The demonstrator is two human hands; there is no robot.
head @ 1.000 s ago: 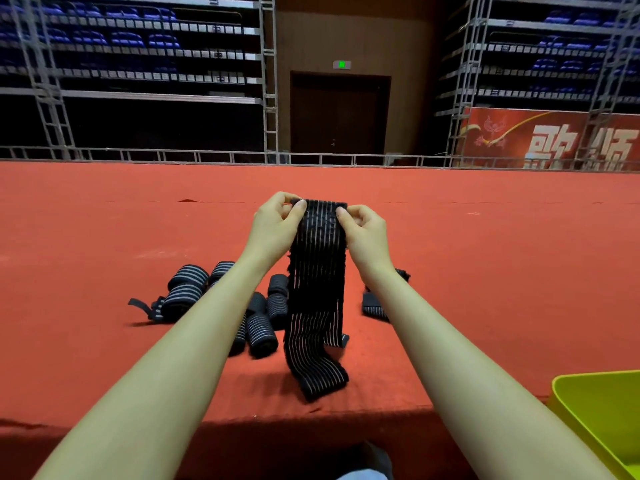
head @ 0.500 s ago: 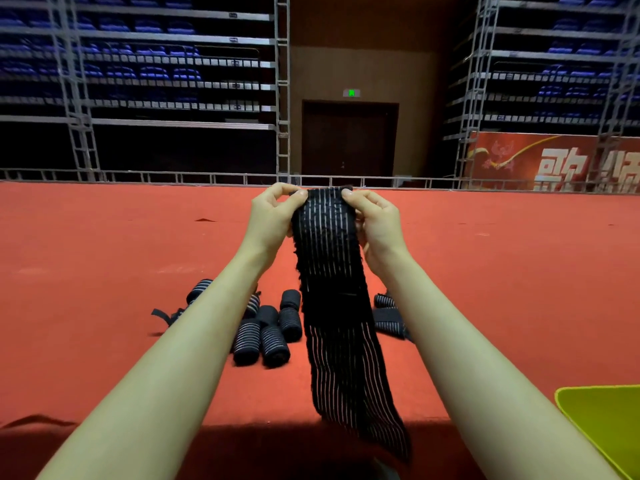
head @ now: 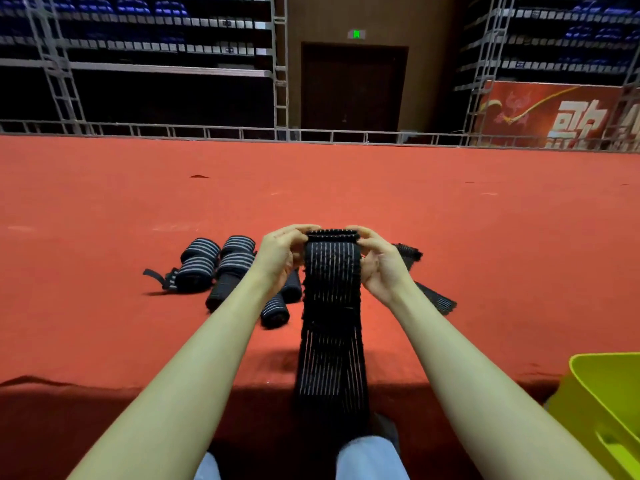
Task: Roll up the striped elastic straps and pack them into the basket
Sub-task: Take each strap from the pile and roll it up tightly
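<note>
the striped strap (head: 331, 317) hangs down past the red stage edge (head: 104, 384), its top edge pinched between the left hand (head: 280, 259) and right hand (head: 379, 263). left of the grip lie rolled straps (head: 216, 263); right, a loose strap (head: 434, 299). lower right, the yellow basket (head: 602, 410). beyond, a banner (head: 561, 114) with partly cut-off chinese characters.

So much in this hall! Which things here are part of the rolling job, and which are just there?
Part of the job:
- strap being rolled, its top end pinched by the left hand and right hand
- rolled straps on the carpet
- loose strap behind the right wrist
- yellow basket

Just there:
- red carpet
- door
- red banner
- railing
</note>
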